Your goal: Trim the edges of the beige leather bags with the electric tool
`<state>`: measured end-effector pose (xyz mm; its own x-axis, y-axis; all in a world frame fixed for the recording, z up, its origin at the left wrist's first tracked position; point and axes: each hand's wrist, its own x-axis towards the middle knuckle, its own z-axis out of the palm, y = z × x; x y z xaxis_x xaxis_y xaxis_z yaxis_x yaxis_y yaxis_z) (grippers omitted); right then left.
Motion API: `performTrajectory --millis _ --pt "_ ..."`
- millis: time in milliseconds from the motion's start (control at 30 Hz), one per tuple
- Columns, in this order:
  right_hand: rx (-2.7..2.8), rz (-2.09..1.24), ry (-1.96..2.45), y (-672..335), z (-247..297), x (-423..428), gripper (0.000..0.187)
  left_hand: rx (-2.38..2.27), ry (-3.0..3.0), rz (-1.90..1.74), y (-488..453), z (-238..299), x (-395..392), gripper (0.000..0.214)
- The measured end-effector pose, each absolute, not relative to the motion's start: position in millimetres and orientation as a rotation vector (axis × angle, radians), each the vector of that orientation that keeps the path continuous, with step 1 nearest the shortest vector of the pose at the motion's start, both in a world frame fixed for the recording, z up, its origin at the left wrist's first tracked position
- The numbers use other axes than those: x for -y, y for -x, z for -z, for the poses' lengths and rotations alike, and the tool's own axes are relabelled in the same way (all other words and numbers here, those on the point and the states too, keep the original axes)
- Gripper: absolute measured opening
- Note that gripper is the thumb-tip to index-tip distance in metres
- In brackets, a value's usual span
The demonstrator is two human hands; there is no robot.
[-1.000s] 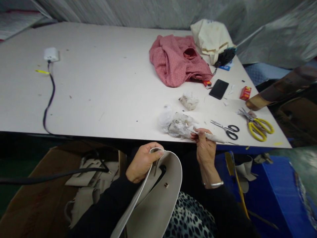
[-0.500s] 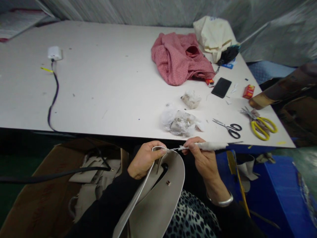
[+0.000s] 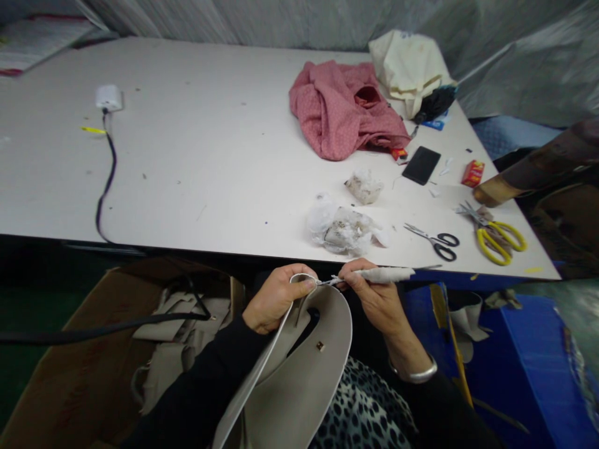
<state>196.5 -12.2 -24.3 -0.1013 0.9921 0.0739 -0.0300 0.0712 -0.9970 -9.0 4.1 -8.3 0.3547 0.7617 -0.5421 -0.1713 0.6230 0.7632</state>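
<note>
My left hand (image 3: 279, 298) pinches the top edge of a beige leather bag piece (image 3: 299, 386) between thumb and fingers. The piece is folded over, with a dark curved slot and a small metal fitting on its inner face. In my right hand (image 3: 374, 300) is a thin metal tool with a white-wrapped handle (image 3: 386, 275). One thin end points left and meets the piece's edge beside my left thumb; a metal rod sticks out at the right. Whether the tip touches the edge is too small to tell.
On the white table (image 3: 196, 156) lie black-handled scissors (image 3: 435, 240), yellow-handled scissors (image 3: 496, 234), wrapped lumps in plastic (image 3: 346, 227), a phone (image 3: 422, 165) and a pink cloth (image 3: 337, 112). A cardboard box (image 3: 79, 362) of beige pieces stands at left, a blue bin (image 3: 519, 355) at right.
My right hand and the tool have moved left, closer to the edge of the bag piece. My left hand keeps its pinch. The whole view has shifted slightly.
</note>
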Motion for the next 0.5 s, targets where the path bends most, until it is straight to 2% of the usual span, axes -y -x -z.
performTrajectory --millis 233,400,500 --pt "1.468 -1.067 1.135 -194 24 11 0.016 -1.065 -0.703 -0.76 1 14 -1 0.034" --pt "1.86 -0.747 0.906 -199 22 25 0.009 -1.057 -0.705 -0.782 3 15 0 0.035" --pt "1.982 -0.622 0.822 -201 17 36 0.014 -1.064 -0.739 -0.787 3 16 1 0.035"
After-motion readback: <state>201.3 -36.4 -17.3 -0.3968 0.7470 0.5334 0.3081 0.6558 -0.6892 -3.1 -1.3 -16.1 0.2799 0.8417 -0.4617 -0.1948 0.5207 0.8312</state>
